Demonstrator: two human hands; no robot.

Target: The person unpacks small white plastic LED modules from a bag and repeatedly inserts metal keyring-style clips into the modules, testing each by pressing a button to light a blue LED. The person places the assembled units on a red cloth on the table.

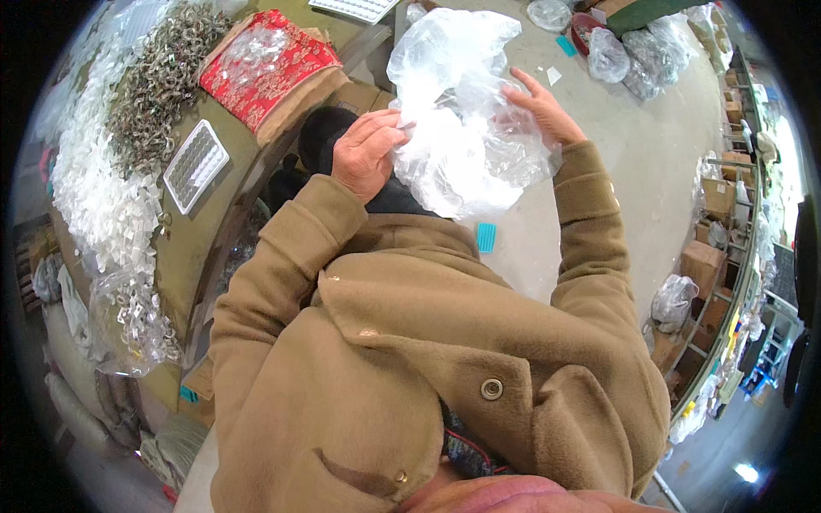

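Note:
A crumpled clear plastic bag (462, 162) hangs in front of me, above the floor. My left hand (369, 154) is closed, pinching the bag's left edge between thumb and fingertips. At the bag's right side is my right hand (547, 111), its visible fingers stretched out and apart. It touches the film, and part of that hand is hidden behind the plastic. What the bag contains, if anything, cannot be made out through the glare and folds.
Left of me, a worktable (231, 184) bears a heap of small white pieces (107, 201), a pile of metal parts (167, 81), a white compartment tray (196, 166) and a red patterned cloth (272, 68). Shelving with cardboard boxes (703, 261) lines the right. Filled bags (646, 64) stand far right.

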